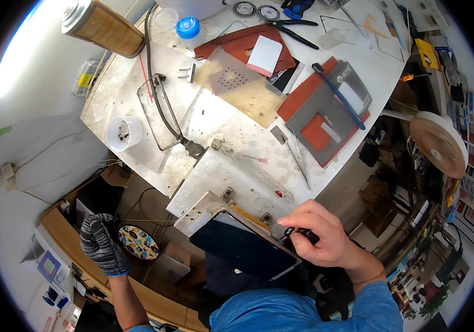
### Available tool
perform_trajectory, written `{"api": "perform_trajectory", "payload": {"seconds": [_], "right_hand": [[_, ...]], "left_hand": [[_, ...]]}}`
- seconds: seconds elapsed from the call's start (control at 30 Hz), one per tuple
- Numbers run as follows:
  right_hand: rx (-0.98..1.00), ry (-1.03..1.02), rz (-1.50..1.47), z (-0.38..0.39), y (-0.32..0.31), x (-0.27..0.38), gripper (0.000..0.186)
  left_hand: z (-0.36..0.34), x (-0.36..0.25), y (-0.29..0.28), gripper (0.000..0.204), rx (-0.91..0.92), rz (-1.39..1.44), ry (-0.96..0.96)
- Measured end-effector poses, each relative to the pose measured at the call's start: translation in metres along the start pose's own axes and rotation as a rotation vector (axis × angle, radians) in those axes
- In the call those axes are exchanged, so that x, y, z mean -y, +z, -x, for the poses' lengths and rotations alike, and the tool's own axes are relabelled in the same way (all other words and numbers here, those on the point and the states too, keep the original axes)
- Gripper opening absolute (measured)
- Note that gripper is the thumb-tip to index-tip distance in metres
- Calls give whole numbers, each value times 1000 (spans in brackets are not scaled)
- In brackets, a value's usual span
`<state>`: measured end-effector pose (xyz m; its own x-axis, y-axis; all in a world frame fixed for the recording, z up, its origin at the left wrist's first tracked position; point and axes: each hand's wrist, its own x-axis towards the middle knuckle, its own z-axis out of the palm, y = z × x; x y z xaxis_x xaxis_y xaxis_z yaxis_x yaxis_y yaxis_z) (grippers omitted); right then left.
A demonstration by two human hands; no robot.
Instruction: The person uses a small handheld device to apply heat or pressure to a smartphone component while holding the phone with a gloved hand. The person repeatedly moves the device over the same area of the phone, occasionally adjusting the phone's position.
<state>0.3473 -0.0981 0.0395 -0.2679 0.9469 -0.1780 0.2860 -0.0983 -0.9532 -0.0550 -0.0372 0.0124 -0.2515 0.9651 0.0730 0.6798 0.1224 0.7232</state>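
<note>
My right hand [320, 238] is closed around a small black object [303, 233] at the right side of a dark-screened tablet-like device [237, 246]. The device is tilted in a pale metal fixture [198, 213] at the bench's front edge, with a yellowish strip along its upper side. My left hand [101, 243], in a grey-and-black knit glove, is off to the left of the device with its fingers curled together; whatever it may hold is hidden.
The white bench [187, 149] carries mats [320, 138], a tweezer [298, 160], pliers [295, 36], a white cup [116, 134], a cable and a tall can [102, 27]. A fan [436, 144] stands at the right; a patterned round object [137, 242] lies below the bench at left.
</note>
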Motion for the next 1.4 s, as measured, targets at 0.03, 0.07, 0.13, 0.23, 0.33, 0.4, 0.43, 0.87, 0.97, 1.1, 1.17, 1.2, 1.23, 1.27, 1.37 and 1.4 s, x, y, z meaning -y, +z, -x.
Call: {"api": "perform_trajectory", "payload": {"seconds": [0.03, 0.07, 0.13, 0.23, 0.33, 0.4, 0.43, 0.87, 0.97, 1.1, 1.17, 1.2, 1.23, 1.27, 1.37, 1.4], "right_hand": [[-76, 60, -120, 3, 5, -1, 36], [-152, 119, -242, 8, 14, -2, 37], [-158, 157, -293, 11, 13, -2, 38], [-21, 39, -108, 0, -1, 0, 38], [-46, -70, -37, -6, 2, -2, 37], [-55, -9, -111, -7, 5, -1, 36], [-36, 16, -135, -9, 4, 2, 36], [-56, -5, -141, -8, 11, -3, 33], [-51, 2, -132, -3, 10, -5, 33], [-57, 29, -114, 5, 8, -5, 33], [-60, 30, -110, 8, 6, -5, 33], [-62, 31, -107, 10, 5, -4, 33], [-64, 38, -111, 13, 4, -5, 33], [-65, 43, -117, 17, 5, -6, 33], [-83, 37, -119, 26, 5, -9, 33], [-92, 31, -118, 28, 5, -10, 33]], "left_hand": [[0, -1, 1, 30, 6, 7, -5], [1, 0, 1, 29, 10, 31, -12], [1, 2, 2, 29, 19, 79, -28], [2, 6, 2, 28, 2, 48, 1], [0, 6, 1, 28, 59, 30, 1], [0, 7, 2, 28, 56, 19, 12], [1, 7, 2, 27, 54, 13, 17], [3, 4, 1, 25, 58, 25, 20], [7, 10, -2, 25, 52, 56, 41], [9, 8, 1, 24, 80, 91, 51], [10, 6, 3, 23, 96, 97, 70], [10, 4, 4, 22, 107, 99, 76], [10, 2, 5, 22, 118, 102, 82], [11, 1, 6, 22, 117, 115, 77], [14, 0, 7, 21, 143, 127, 74], [14, -1, 5, 22, 171, 112, 81]]}}
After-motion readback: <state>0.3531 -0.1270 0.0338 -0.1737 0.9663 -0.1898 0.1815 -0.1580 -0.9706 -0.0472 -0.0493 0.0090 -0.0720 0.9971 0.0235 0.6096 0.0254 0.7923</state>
